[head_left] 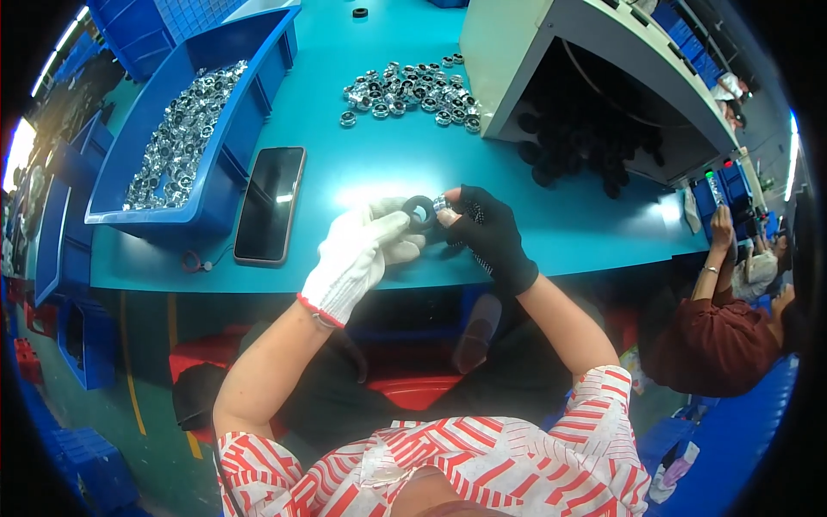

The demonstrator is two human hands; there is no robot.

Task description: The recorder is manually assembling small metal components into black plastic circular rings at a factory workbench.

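Note:
My left hand (366,246), in a white knit glove, pinches a black rubber ring (419,209) over the near part of the teal table. Close beside the ring, my right hand (493,233), in a black fingerless glove with dotted grip, holds a small shiny metal ring (440,205) between thumb and fingertips. The two rings are nearly touching; whether they meet I cannot tell. Farther back lies a loose pile of shiny metal rings (405,93) with dark centres.
A blue bin (237,159) full of metal rings stands at the left, beside a dark phone (270,207). At the right, a pale box-like housing (508,73) holds a heap of black rings (594,142). One black ring (360,13) lies far back. A co-worker (719,332) sits at right.

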